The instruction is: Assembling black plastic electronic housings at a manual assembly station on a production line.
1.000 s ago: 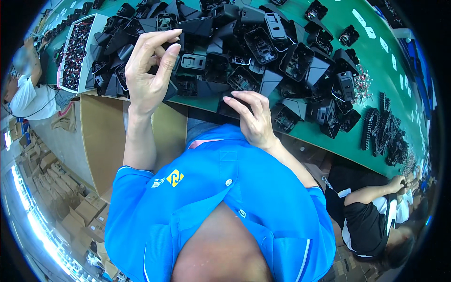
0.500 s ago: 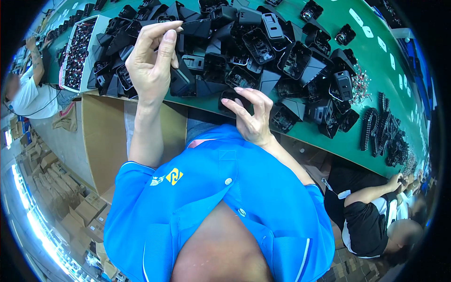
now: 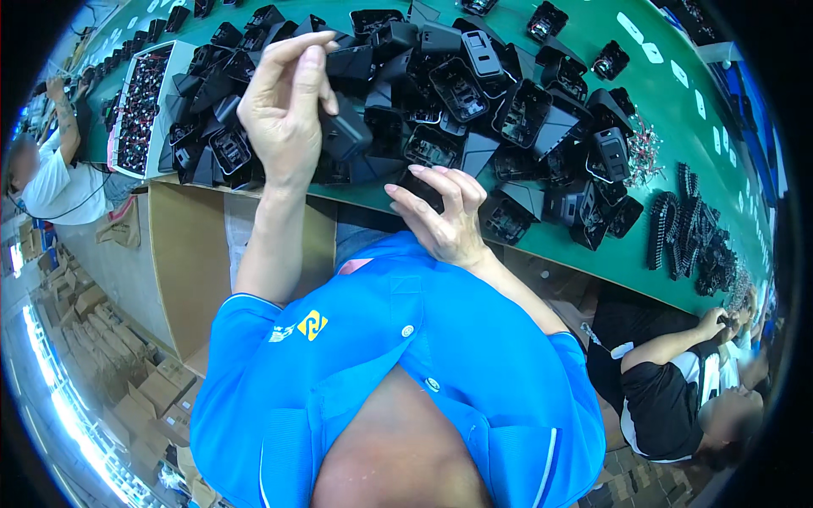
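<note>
My left hand [image 3: 286, 118] is raised over the near part of a heap of black plastic housings [image 3: 458, 90]. Its thumb and forefinger are brought together, the other fingers curled; anything between the tips is too small to make out. At the table's near edge, my right hand [image 3: 445, 207] has its thumb and fingers bent around a dark plastic housing [image 3: 426, 190], partly hidden behind the fingers. Many of the heaped housings show open hollow insides. A grey-black housing [image 3: 345, 131] stands just right of my left wrist.
The green table [image 3: 584, 267] holds a white box [image 3: 174, 93] of small wired parts at left. To the right lie thin wired pieces [image 3: 645, 152] and black strips [image 3: 690, 224]. An open cardboard box [image 3: 190, 254] stands below the edge. Co-workers sit on both sides.
My left hand has shifted slightly right and down. The right hand has moved a little left and down, its fingers more bent, with the dark housing still at them.
</note>
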### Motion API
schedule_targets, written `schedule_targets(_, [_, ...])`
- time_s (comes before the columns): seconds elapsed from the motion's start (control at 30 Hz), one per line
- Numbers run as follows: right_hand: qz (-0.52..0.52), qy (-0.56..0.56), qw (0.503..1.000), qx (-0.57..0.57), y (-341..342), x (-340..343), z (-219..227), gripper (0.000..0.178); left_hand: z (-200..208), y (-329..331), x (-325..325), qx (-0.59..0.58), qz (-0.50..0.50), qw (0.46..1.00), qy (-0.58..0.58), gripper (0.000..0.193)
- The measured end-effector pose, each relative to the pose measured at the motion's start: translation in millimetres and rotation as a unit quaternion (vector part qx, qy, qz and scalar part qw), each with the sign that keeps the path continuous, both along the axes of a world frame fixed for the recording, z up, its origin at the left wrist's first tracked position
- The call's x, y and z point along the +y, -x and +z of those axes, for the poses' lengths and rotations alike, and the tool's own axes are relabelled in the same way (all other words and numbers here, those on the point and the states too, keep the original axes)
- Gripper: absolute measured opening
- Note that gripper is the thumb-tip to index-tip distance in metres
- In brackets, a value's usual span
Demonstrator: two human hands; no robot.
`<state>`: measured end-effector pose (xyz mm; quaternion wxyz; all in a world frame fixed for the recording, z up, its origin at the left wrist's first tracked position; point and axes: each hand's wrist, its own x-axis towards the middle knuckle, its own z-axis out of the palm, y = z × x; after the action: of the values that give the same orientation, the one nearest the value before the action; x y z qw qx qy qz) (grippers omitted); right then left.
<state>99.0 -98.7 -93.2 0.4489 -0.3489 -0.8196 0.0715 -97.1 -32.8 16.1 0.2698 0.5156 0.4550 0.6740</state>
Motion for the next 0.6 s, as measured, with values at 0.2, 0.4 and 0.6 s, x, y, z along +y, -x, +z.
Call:
schedule_targets(0.2, [0.088, -0.021, 0.994, 0.060, -14.1, -7.6, 1.3, 0.032, 1.9, -44.9, 21.9, 0.026, -0.080, 0.996, -0.035, 0.017])
schedule_targets(0.4, [0.013, -0.008, 0.998, 0.057, -69.1, -35.0, 31.8, 0.025, -13.7, -72.5, 32.8, 0.084, -0.117, 0.988, -0.047, 0.017])
schedule_targets(0.6, [-0.103, -0.056, 0.993, 0.002, -94.2, -53.0, 24.8, 0.023, -24.8, -82.4, 26.9, 0.115, -0.143, 0.982, -0.049, 0.014])
